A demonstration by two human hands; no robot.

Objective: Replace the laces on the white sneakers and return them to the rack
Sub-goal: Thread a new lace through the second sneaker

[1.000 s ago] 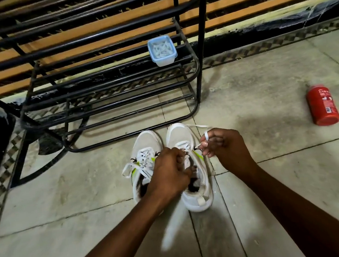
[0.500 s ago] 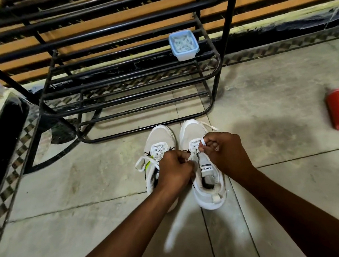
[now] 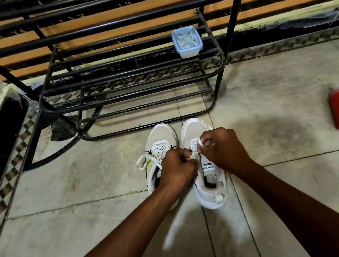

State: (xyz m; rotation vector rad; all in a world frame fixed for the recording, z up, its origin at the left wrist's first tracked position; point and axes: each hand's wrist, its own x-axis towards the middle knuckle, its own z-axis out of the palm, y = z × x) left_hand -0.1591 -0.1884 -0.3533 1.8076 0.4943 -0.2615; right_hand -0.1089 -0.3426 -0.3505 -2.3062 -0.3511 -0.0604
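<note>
Evidently drawing slack through: pinching the flat white lace (image 3: pixel 199 143) with left hand (image 3: pixel 176 167) and right hand (image 3: pixel 224 150) over one white mesh sneaker (image 3: pixel 211 192); parked beside its laced twin (image 3: pixel 159 136) on grey floor tiles (image 3: pixel 265 98), before the black metal-bar rack (image 3: pixel 139 85), handy for return.

Pale, scuffed floor tiles (image 3: pixel 284 88) meet a checkered border strip (image 3: pixel 280 46) below an orange-and-black slatted wall (image 3: pixel 297 5).

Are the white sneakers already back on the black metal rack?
No, both white sneakers stand on the tiled floor in front of the black metal rack.
</note>
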